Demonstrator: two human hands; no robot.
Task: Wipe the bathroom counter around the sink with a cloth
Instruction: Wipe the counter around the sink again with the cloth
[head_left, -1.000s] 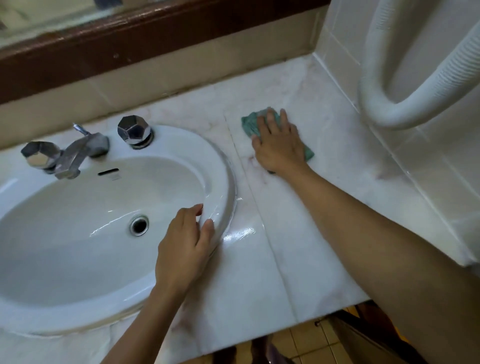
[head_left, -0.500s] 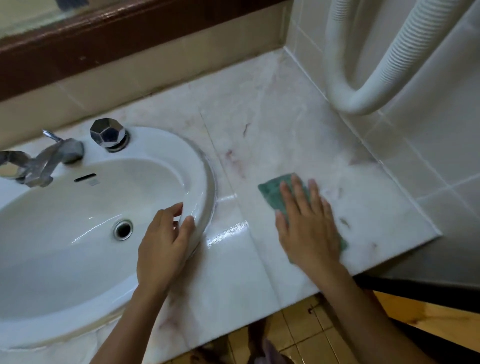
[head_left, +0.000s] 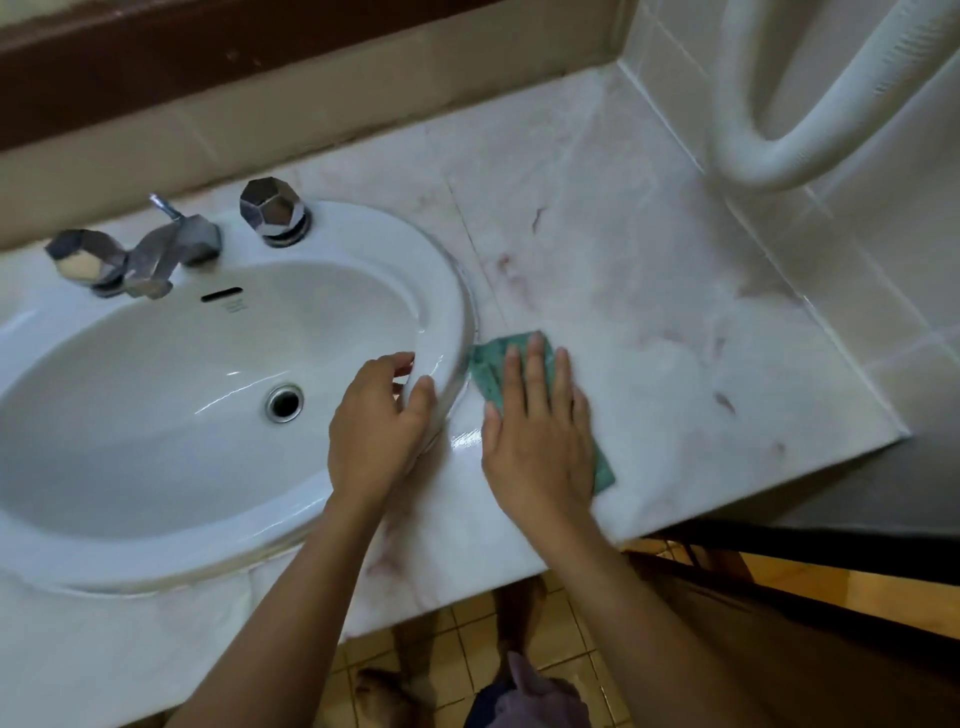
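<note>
1. The right hand (head_left: 537, 441) lies flat, fingers straight and together, pressing a green cloth (head_left: 491, 364) down on the marble counter (head_left: 675, 312).
2. The left hand (head_left: 379, 431) grips the sink (head_left: 447, 291) at its right rim, fingers curled into the basin and thumb on the lip, as if bracing.
3. The cloth sits under the right palm, just right of the sink. Its far corner is touching or nearly touching the rim. Its long axis runs diagonally from that corner back towards the counter's front edge.
4. The right hand alone works the cloth. From here the next stroke looks likely to follow the curve of the rim, away from the body towards the tap knob (head_left: 272, 210), or back along the front strip.
5. Half a second ago the cloth was further right, well apart from the sink, and a second ago it was up near the back wall. It has swept forward and then leftward to the rim, while the left hand has kept its hold.
</note>
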